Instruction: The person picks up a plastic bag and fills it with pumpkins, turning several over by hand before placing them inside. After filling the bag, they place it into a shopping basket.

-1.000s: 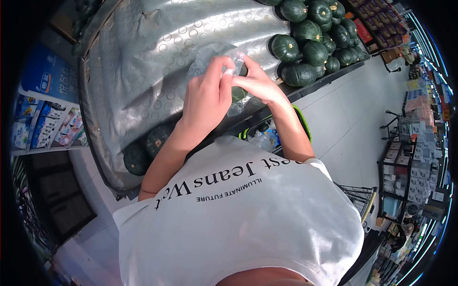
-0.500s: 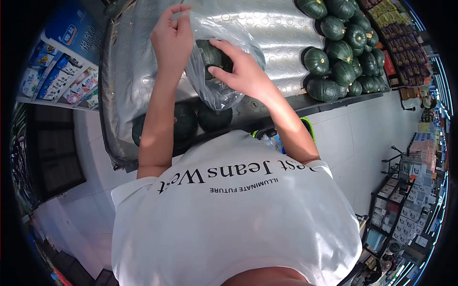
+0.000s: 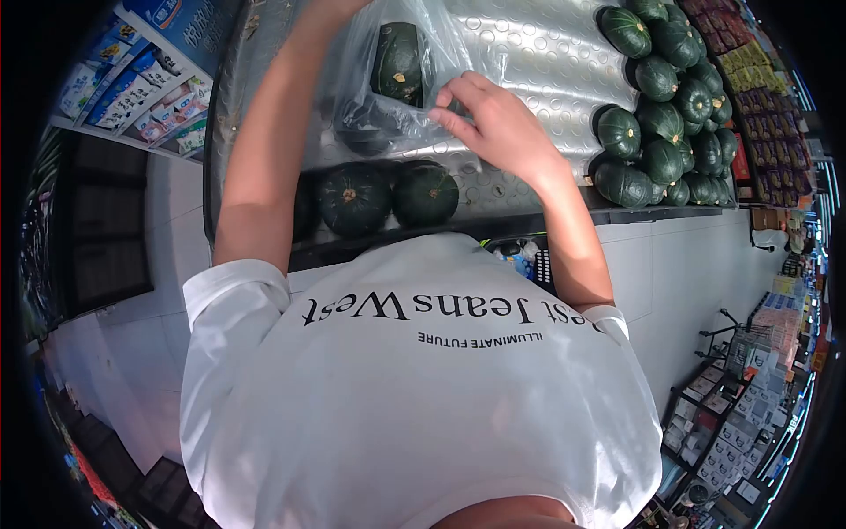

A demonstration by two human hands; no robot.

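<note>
A clear plastic bag [image 3: 449,55] stretches up to my left hand [image 3: 345,7], which is at the top edge of the picture; its fingertips are cut off, and the bag's film runs taut toward it. Inside the bag lies a dark green pumpkin [image 3: 398,66] with a pale stem spot. My right hand [image 3: 507,128] is beside the bag's right side, off the pumpkin, its fingers bent and its thumb apart from them. Whether the fingertips touch the film is hard to make out. Two green pumpkins [image 3: 354,196] sit along the near edge, below the bag.
A heap of green pumpkins [image 3: 661,123] covers the right end of the dimpled silver display table [image 3: 520,53]. Its dark front rim [image 3: 564,207] runs just ahead of my body. Packaged goods stand on a shelf [image 3: 163,97] at left and bagged produce [image 3: 758,115] at far right.
My right hand has let go of the pumpkin and moved right, out beside the bag. My left hand has risen to the top edge. The view has shifted, showing more of the near pumpkins.
</note>
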